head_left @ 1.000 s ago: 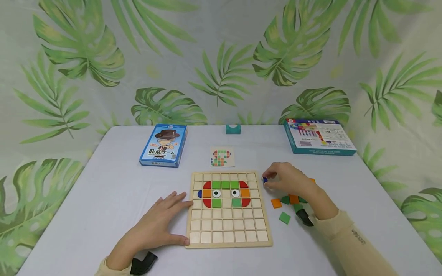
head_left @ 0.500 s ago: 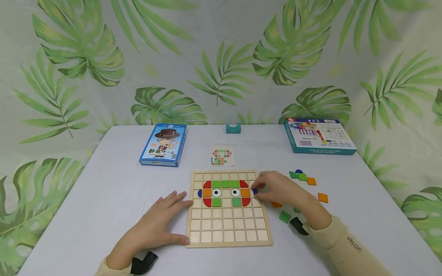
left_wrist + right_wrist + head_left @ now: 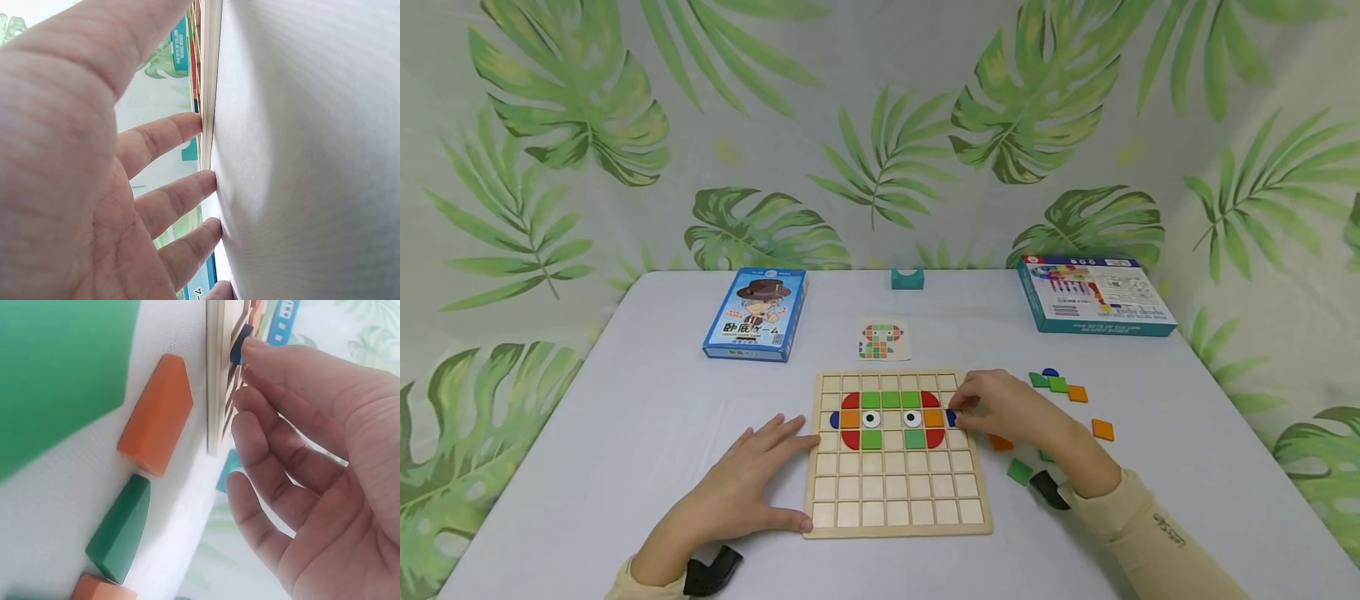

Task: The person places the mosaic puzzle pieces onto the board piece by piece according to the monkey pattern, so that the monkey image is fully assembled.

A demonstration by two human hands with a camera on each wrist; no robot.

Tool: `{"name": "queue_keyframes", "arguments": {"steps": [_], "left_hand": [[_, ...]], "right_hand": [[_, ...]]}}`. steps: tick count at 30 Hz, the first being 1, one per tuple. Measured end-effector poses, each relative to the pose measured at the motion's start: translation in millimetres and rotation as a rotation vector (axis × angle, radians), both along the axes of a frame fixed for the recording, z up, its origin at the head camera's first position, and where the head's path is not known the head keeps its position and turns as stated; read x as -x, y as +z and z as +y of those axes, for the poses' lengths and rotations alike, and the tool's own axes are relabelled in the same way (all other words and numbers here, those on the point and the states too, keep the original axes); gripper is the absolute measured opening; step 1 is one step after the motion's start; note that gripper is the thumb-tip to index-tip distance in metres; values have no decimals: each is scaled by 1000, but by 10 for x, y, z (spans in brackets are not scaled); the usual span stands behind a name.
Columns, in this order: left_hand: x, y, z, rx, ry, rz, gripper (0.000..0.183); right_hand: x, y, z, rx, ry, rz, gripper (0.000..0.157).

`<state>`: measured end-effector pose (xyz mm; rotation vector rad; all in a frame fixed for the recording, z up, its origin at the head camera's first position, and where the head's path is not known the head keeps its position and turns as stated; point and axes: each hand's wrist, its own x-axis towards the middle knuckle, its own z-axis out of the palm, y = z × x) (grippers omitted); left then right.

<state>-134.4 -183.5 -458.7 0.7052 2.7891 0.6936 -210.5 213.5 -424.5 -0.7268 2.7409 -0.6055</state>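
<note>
On the left, the person's left hand point(image 3: 748, 483) lies with its fingers spread and fairly straight, holding nothing, its forefinger and thumb touching the left edge of a square, pale wooden grid board point(image 3: 895, 531); it lies as it did a second ago. Behind it stands a blue cardboard box with a hatted figure point(image 3: 754, 317).

On the board, tiles fill parts of the second to fourth rows. The third row begins with a blue half-round piece point(image 3: 834, 420), then an orange square tile point(image 3: 850, 419) and a white round eye piece point(image 3: 871, 419). Beyond the board lies a small printed picture card point(image 3: 883, 337).

The change is at the right: a dark blue piece point(image 3: 952, 418), off the board a second ago, is now at the third row's last cell, pinched between thumb and fingertip of the right hand point(image 3: 1011, 408). Whether it sits flat in the cell cannot be told. There it matches the left end, as the card seems to show, so the head's outline looks almost complete, while the card's lower figure has no counterpart yet.

Further right lie loose green, orange and blue pieces point(image 3: 1077, 393).
</note>
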Motion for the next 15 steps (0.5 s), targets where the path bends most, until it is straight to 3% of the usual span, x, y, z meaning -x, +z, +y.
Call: {"name": "queue_keyframes", "arguments": {"steps": [15], "left_hand": [[7,-4,2,3,3,-2,102]], "right_hand": [[0,-19,-48,-18,-8,25,10]]}}
